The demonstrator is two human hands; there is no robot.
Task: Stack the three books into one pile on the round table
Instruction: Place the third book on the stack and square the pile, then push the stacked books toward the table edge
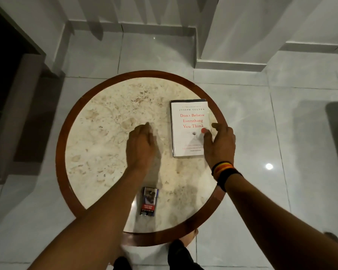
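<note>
A white book with red title lettering (187, 121) lies flat on the right side of the round table (105, 117), which has a pale marble top and a brown wooden rim. A dark edge shows under the book's top, so something lies beneath it; how many books are there I cannot tell. My right hand (220, 143), with dark bands at the wrist, hovers over the book's lower right corner, fingers spread, holding nothing. My left hand (141, 145) is over the middle of the table, left of the book, palm down with fingers loosely apart and nothing in it.
A small cigarette pack (149, 201) lies on the table near its front edge, between my forearms. Glossy grey floor tiles (281, 133) surround the table. White steps rise at the back, and dark furniture stands at the left.
</note>
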